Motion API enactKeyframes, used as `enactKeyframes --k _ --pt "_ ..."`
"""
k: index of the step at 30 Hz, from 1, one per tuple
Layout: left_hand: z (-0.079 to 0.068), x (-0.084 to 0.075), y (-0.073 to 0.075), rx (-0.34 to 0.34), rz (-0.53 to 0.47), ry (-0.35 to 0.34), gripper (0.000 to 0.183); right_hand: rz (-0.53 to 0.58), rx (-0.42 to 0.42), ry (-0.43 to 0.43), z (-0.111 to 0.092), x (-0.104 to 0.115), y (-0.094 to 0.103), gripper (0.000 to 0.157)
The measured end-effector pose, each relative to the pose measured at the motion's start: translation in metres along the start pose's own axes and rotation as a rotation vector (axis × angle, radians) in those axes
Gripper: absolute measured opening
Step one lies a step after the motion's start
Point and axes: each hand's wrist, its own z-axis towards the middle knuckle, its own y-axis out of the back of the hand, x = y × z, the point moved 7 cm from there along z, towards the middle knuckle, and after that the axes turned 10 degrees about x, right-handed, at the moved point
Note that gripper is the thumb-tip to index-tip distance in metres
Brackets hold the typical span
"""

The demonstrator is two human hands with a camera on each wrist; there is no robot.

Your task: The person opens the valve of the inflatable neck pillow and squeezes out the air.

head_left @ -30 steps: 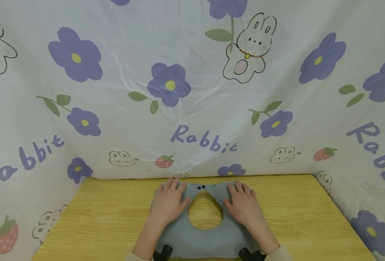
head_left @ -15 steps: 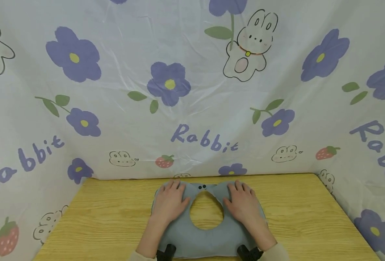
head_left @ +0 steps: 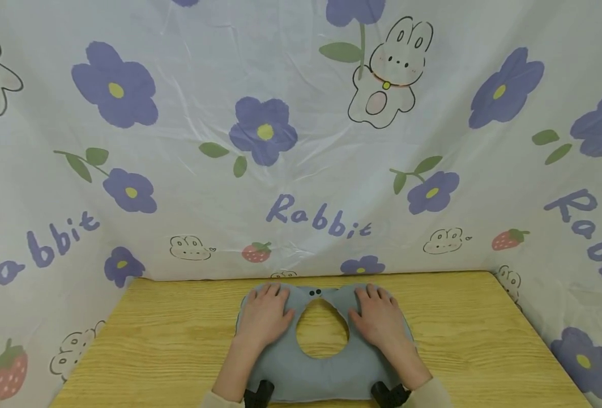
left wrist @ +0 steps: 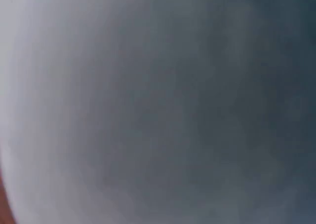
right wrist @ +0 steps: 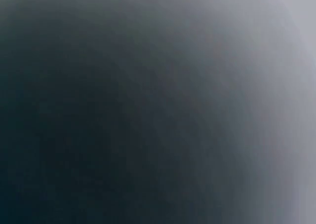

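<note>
A grey-blue U-shaped neck pillow (head_left: 323, 379) lies flat on the wooden table in the head view, its two ends at the far side. Two dark snap buttons (head_left: 315, 292) show where the ends meet, above the round opening. My left hand (head_left: 266, 314) rests on the pillow's left arm, fingers extended toward the far edge. On the right arm of the pillow lies my right hand (head_left: 379, 314), also with fingers extended. Both wrist views are filled by the blurred grey pillow fabric (left wrist: 148, 110), too close for detail.
The pale yellow wooden table (head_left: 168, 334) spreads out to both sides of the pillow. Behind it hangs a white curtain (head_left: 188, 204) with purple flowers, rabbits and strawberries. Black wrist camera mounts (head_left: 388, 395) sit over the pillow's near corners.
Both hands stay on the pillow with barely any movement. The head view has shifted very slightly.
</note>
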Motion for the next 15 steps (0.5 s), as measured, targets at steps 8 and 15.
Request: enactKeyframes --k 8,15 --pt "-0.012 -0.006 0.017 -0.016 -0.02 0.0 0.046 0.024 -0.052 0.027 -0.004 0.001 0.009 0.049" --pt "-0.028 -0.014 0.038 -0.061 0.046 -0.007 0.048 -0.013 -0.125 0.083 -0.015 0.013 0.029 0.049"
